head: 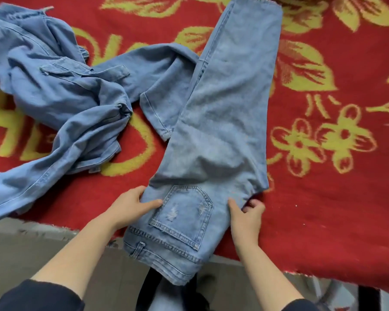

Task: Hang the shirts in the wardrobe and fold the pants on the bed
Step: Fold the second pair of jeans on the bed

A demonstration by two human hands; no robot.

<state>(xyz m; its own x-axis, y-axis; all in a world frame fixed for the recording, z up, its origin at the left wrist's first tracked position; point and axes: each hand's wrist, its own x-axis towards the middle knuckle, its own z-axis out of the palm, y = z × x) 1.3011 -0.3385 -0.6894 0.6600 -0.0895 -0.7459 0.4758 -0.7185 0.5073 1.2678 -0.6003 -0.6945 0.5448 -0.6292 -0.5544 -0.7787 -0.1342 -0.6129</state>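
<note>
Jeans [222, 108]: folded lengthwise, leg on leg, flat on blanket [335, 198], pocket [184, 212] facing up. Below pocket: waistband hanging past the blanket edge. Just left of pocket: left hand [130, 205], thumb laid on the denim, fingers curled at the fold edge, gripping it. Just right of pocket: right hand [245, 214], thumb on top, fingers curled round bunched cloth. Up-left of pocket: denim heap [61, 97], crumpled, one leg touching the jeans.
</note>
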